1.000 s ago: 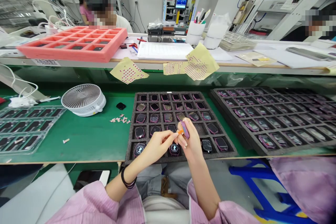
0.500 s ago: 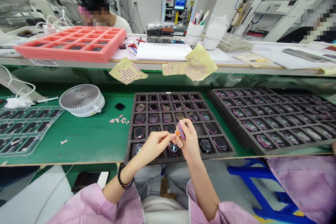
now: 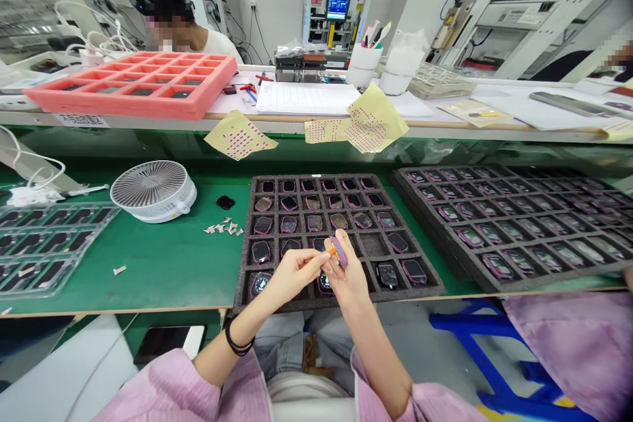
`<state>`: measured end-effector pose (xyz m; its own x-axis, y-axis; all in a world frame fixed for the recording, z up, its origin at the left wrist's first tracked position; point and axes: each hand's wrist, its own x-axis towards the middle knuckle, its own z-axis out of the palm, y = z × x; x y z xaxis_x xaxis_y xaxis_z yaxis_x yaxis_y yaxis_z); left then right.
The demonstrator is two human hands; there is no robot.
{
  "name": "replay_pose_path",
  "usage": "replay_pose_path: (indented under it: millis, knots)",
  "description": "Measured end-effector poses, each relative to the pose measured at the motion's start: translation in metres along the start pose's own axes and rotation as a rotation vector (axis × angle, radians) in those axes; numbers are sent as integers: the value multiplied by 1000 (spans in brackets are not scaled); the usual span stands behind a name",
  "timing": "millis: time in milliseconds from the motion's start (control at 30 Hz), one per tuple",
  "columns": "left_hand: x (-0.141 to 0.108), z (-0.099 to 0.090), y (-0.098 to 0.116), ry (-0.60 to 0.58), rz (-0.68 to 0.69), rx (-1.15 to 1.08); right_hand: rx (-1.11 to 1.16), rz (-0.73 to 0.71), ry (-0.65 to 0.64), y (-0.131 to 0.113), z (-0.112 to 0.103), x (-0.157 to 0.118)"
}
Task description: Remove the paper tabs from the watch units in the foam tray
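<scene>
The right hand (image 3: 350, 277) grips a purple watch (image 3: 341, 250) while the left hand (image 3: 295, 270) pinches an orange strip (image 3: 331, 251), probably best worked gently.

The right hand (image 3: 350, 273) had dropped slightly and turned the purple case (image 3: 341, 250), so that blue and yellow now showed beside the orange piece (image 3: 332, 251), more of which was exposed than a second earlier. The left hand (image 3: 297, 270) had shifted slightly with it. The lit watch (image 3: 324, 283) beneath, formerly in plain view, was partly covered by the right hand. Across the worktop (image 3: 171, 271), the co-worker in white (image 3: 215, 43) had moved leftward.
</scene>
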<state>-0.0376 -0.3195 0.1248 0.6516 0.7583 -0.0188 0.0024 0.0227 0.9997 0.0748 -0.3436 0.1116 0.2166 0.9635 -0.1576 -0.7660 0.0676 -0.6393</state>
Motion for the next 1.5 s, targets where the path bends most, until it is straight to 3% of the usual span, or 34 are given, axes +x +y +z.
replay_pose_path:
  millis: [233,433,567,667,733,800,933,1000,1100,1167,1267,1333,1400,1500]
  knots:
    - [5,-3,-5,1,-45,17,-16,49,3,3,-8,9]
    - [7,-3,-16,149,25,161,-229,-49,75,10,0,0]
    - [2,-4,-10,170,32,297,-398,-178,109,3,-3,-3]
    - [-10,-23,4,269,-4,351,-622,-403,247,-23,-30,9]
    - [-19,-49,9,404,-3,464,-965,-536,414,-46,-57,21]
    - [-27,-80,6,554,-4,664,-1365,-544,492,-63,-85,32]
    - [-31,-132,-13,625,-209,988,-1817,-526,286,-76,-121,41]
    - [-30,-139,-19,648,-333,1096,-1923,-580,278,-79,-130,40]
    - [-28,-122,-17,692,-349,1185,-2081,-595,477,-90,-141,37]
    - [-24,-96,-11,558,-221,1181,-2196,-508,575,-99,-150,36]
    - [-11,-49,-4,96,-4,1178,-2230,-410,548,-110,-162,39]
    - [2,-23,-1,-152,106,1228,-2129,-422,479,-113,-164,40]
    - [16,-5,1,-306,164,1295,-1953,-447,393,-115,-162,39]
    - [36,7,-2,-415,174,1366,-1689,-459,331,-113,-151,32]
